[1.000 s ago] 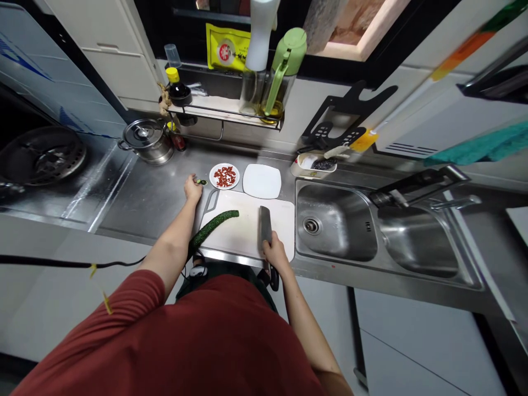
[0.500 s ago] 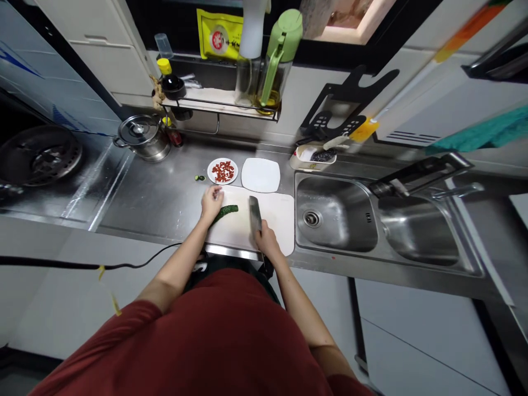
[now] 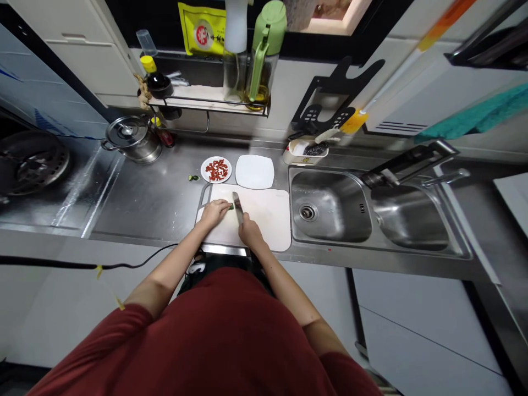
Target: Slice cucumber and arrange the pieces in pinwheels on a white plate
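Observation:
My left hand [image 3: 214,213] is closed over a green cucumber on the white cutting board [image 3: 268,220]; only the cucumber's [image 3: 231,207] end shows past the fingers. Wrapped round the handle of a kitchen knife [image 3: 237,204] is my right hand [image 3: 249,229]. The blade stands on edge just right of the cucumber's end; whether it touches is too small to tell. Behind the board are a round plate [image 3: 209,177] of chopped red pieces [image 3: 216,169] and a white square plate [image 3: 254,171]. Small cucumber ends [image 3: 193,177] lie on the counter left of them.
A double steel sink [image 3: 334,220] adjoins the board on the right. A lidded pot [image 3: 136,146] and a red-brown bottle [image 3: 166,137] stand at the back left. Above hangs a rack [image 3: 206,103] with bottles. The stove [image 3: 33,165] is at far left.
My left hand has come down from above the board's back onto the cucumber, covering most of it. My right hand has brought the knife left to the cucumber's end, turning the blade upright.

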`<control>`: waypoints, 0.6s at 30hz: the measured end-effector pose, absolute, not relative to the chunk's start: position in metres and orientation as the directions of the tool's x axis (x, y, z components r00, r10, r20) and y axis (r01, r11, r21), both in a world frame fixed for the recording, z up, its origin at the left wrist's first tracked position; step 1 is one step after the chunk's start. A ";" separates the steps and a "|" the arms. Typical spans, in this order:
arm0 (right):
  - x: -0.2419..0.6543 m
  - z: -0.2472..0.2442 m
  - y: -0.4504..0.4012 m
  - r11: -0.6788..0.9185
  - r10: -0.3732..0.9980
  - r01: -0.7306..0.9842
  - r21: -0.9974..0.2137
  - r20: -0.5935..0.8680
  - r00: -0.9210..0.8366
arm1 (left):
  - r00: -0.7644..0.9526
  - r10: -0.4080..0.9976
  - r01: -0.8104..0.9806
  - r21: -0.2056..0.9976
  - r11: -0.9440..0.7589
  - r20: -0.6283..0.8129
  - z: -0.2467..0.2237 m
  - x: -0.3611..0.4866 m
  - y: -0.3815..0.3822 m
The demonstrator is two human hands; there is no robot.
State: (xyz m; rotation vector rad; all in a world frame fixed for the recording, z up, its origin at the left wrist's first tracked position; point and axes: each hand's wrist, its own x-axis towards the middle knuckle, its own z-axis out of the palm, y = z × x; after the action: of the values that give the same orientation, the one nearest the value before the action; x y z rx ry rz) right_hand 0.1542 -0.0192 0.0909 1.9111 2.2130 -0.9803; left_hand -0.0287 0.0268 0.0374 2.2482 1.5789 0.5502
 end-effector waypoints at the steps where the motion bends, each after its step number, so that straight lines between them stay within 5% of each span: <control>1: 0.153 0.091 -0.019 0.029 0.868 0.907 -0.420 -0.439 -0.231 | 0.314 0.942 0.816 0.473 -0.333 0.121 0.037 -0.029 0.027; 18: 0.141 0.094 -0.022 -0.021 0.848 0.914 -0.405 -0.492 -0.198 | 0.327 0.935 0.834 0.423 -0.355 0.139 0.035 -0.027 0.026</control>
State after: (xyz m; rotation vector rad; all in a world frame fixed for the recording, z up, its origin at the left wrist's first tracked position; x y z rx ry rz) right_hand 0.1412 -0.0218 0.0939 1.9234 2.1257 -1.0205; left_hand -0.0266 0.0263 0.0352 2.3204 1.5924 0.5266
